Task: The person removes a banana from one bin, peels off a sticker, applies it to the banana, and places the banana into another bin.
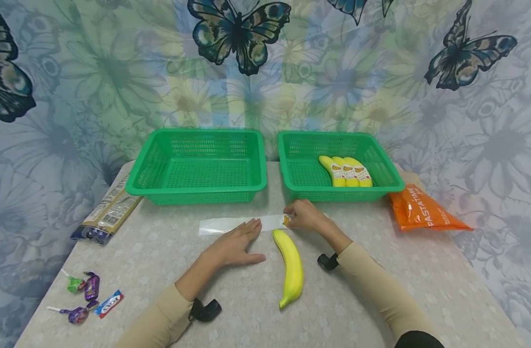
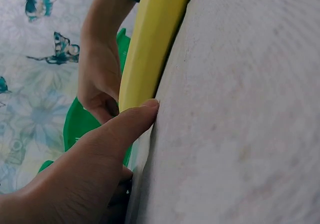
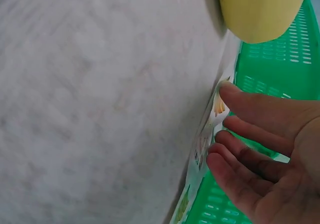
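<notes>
A white strip of banana stickers (image 1: 213,226) lies across the table below the two baskets. The left hand (image 1: 236,245) rests flat on it, fingers straight and thumb spread to the side. At the strip's right end, the right hand (image 1: 307,216) pinches near a printed banana sticker (image 3: 220,103) with thumb and curled fingers. A single yellow banana (image 1: 291,270) without a sticker lies between the forearms, its upper tip just below the strip. In the left wrist view, the left thumb (image 2: 142,114) appears in front of the banana's end.
A green basket (image 1: 198,197) stands at the back left. Another green basket (image 1: 344,194) holds several bananas (image 1: 350,174) with stickers. An orange pasta bag (image 1: 426,210) lies right; a gold-and-blue packet (image 1: 110,212) lies left. Lollipops and wrapped candies (image 1: 91,287) are at front left.
</notes>
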Motion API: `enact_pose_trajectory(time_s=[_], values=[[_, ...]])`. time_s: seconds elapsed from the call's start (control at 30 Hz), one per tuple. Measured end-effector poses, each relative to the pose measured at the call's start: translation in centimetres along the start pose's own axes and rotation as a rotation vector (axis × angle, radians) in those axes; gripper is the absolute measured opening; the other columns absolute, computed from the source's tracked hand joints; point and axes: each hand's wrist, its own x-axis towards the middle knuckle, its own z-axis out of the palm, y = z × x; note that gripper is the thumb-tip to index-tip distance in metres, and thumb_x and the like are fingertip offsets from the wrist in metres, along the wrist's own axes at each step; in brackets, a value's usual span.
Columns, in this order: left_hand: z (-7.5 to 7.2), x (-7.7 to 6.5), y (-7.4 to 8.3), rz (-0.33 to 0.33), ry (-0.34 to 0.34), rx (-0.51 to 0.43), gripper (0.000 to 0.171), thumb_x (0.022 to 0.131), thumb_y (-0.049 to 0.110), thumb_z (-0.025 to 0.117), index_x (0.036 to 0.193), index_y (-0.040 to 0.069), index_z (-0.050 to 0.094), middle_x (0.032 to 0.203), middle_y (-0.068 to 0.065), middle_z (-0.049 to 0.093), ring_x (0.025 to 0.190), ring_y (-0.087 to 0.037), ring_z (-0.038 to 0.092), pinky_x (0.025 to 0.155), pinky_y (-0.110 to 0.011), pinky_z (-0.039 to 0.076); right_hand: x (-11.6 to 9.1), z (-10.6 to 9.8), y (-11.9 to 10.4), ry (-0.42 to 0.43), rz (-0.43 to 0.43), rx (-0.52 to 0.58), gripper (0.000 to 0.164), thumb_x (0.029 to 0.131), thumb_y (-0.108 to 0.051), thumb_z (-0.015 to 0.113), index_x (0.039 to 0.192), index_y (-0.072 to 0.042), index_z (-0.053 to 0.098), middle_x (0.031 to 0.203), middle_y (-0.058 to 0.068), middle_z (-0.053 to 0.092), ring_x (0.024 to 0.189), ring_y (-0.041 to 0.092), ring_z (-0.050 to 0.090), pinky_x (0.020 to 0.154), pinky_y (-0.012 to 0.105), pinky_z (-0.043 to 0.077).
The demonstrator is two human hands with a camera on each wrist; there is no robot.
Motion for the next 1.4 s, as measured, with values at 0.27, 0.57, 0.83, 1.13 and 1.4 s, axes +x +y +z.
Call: enact_pose_trajectory(time_s=[0.27,0.57,0.83,1.13,1.4], values=[[0.1,0.1,-0.1,0.001,-0.010,0.032,0.094,0.088,0.065,0.055,0.151,-0.001,0.032,0.160,-0.014,0.027,0.150,-0.028,0.024,0.122,-0.042,0.024,0.0,0.3,0.2,0.018,0.014,0.018,0.015,0.080,-0.009,0.075,0.094,-0.007,0.077,0.085,0.002,0.074,0.077,0.013,0.058,0.069,0.027,0.050],[0.2,0.1,0.1,-0.002,-0.016,0.026,0.095,0.088,0.066,0.054,0.151,-0.001,0.031,0.160,-0.014,0.026,0.150,-0.028,0.024,0.122,-0.042,0.024,-0.2,0.4,0.2,0.090,0.025,0.032,0.005,0.086,-0.010,0.072,0.084,-0.010,0.076,0.078,-0.001,0.072,0.073,0.010,0.060,0.067,0.026,0.052],[-0.1,0.1,0.3,-0.008,-0.011,0.033,0.094,0.088,0.065,0.056,0.150,-0.001,0.032,0.160,-0.015,0.027,0.149,-0.029,0.025,0.122,-0.042,0.024,-0.8,-0.1,0.7,0.148,-0.015,0.046,0.004,0.085,-0.011,0.074,0.085,-0.009,0.078,0.080,0.001,0.075,0.075,0.010,0.064,0.068,0.025,0.053],[0.2,0.2,-0.1,-0.018,-0.007,0.021,0.095,0.087,0.066,0.055,0.150,-0.002,0.032,0.161,-0.016,0.024,0.150,-0.030,0.022,0.123,-0.043,0.021,-2.3,-1.8,1.1,0.206,-0.029,0.124,0.006,0.086,-0.012,0.074,0.088,-0.009,0.078,0.085,0.005,0.076,0.078,0.014,0.069,0.066,0.026,0.056],[0.0,0.2,0.0,-0.010,0.005,0.007,0.096,0.087,0.064,0.058,0.149,-0.005,0.033,0.160,-0.019,0.024,0.150,-0.033,0.022,0.122,-0.045,0.022,-4.4,-3.9,0.7,0.347,0.010,0.204,0.010,0.088,-0.018,0.073,0.091,-0.010,0.077,0.088,0.005,0.076,0.079,0.018,0.071,0.065,0.028,0.056]])
